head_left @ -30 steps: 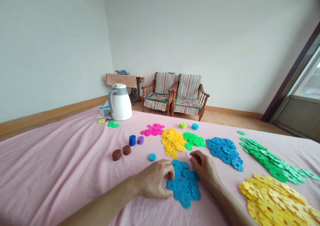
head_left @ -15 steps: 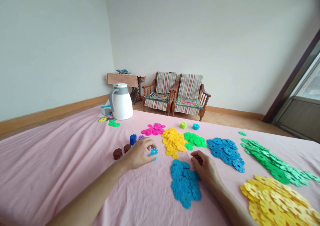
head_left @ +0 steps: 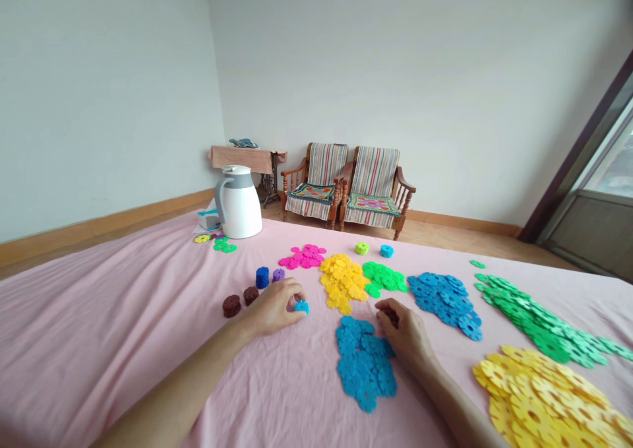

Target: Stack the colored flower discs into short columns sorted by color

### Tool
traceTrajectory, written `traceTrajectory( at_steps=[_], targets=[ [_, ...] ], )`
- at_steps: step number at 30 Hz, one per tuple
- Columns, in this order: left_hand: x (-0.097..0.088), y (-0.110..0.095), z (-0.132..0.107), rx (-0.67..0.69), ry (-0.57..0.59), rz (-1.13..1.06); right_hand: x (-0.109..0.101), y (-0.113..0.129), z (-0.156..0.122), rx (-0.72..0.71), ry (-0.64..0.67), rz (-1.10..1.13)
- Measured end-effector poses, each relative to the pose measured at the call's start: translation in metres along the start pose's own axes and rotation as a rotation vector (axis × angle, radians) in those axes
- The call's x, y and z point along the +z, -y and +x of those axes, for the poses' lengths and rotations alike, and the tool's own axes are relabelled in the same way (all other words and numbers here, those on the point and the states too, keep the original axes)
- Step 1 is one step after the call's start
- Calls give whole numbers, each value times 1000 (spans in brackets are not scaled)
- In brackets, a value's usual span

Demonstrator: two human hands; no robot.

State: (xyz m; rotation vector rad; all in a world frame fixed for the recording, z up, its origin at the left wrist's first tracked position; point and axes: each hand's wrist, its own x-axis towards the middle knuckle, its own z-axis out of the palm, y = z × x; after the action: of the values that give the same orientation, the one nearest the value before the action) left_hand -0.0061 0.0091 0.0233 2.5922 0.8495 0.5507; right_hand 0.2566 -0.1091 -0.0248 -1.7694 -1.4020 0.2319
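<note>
My left hand (head_left: 275,308) is closed, thumb and fingers pinching light blue snowflake discs (head_left: 301,307) just above or on the pink cloth. Behind it stand two brown disc stacks (head_left: 231,306), a dark blue stack (head_left: 262,277) and a purple stack (head_left: 279,274). My right hand (head_left: 406,329) rests with curled fingers by the right edge of a blue disc pile (head_left: 366,369). Something dark brown (head_left: 392,316), apparently discs, shows under its fingers, mostly hidden. A yellow pile (head_left: 343,280) and a bright green pile (head_left: 386,278) lie beyond the hands.
Pink cloth (head_left: 163,322) covers the table. A white jug (head_left: 242,207) stands at the back left, near a pink pile (head_left: 304,256). Small lime (head_left: 362,248) and blue (head_left: 386,251) stacks sit farther back. Blue (head_left: 445,303), green (head_left: 539,316) and yellow (head_left: 544,395) piles spread rightward.
The light blue discs in my left hand have tipped from facing me to lying flatter, and are lower. The purple stack shows more. My right hand has hardly moved.
</note>
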Motion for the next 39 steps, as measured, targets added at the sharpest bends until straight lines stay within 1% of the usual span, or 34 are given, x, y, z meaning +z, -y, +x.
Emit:
traceTrajectory(
  at_steps=[13, 16, 19, 21, 24, 26, 29, 34, 39],
  targets=[
    [4, 2, 1, -7, 28, 37, 1, 0, 0, -5, 3, 0],
    [2, -3, 1, 9, -31, 29, 0, -1, 0, -7, 6, -2],
    [2, -17, -1, 58, -102, -24, 1, -3, 1, -12, 6, -8],
    [6, -29, -4, 134, -79, -63, 2, -5, 2, -12, 1, -14],
    [15, -47, -9, 287, 33, -65, 3, -6, 2, -13, 2, -9],
    [22, -57, -11, 361, 86, -27, 3, -6, 2, -14, 5, -7],
    [30, -65, -12, 430, 96, 57, 2, -2, 1, -25, -4, -15],
    [34, -70, -9, 491, 94, 165, 0, 3, 0, -36, -25, -27],
    [29, -70, -7, 460, 108, 182, 0, 2, 0, -25, -19, -39]
  ],
)
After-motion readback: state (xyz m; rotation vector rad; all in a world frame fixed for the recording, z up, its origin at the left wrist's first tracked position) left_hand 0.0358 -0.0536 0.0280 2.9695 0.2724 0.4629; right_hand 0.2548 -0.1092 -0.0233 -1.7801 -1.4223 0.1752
